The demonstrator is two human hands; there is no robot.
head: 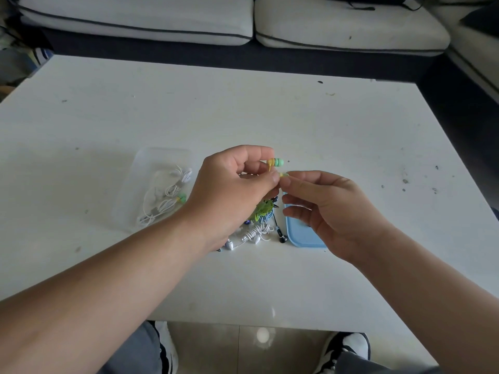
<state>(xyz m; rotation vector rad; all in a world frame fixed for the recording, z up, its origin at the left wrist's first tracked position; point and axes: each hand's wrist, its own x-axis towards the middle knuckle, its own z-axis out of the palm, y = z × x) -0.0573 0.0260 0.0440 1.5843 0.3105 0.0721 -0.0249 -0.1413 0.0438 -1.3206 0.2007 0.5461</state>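
Observation:
My left hand (232, 190) is raised over the white table (270, 117) and pinches a yellow-green earphone; its earbud (276, 162) sticks out past my fingertips. My right hand (326, 211) meets it from the right and pinches the second yellow-green earbud (284, 175) between thumb and forefinger. The bright green cable bundle (263, 209) hangs under my left hand. Beneath both hands lies a pile of tangled earphones (255, 233), white, blue and black.
A clear plastic box (151, 157) on the left holds white earphones (167, 195) and one green earbud (181, 197). A light blue lid (299, 236) lies under my right hand. A white sofa (243, 20) stands beyond the table. My shoes show below the near edge.

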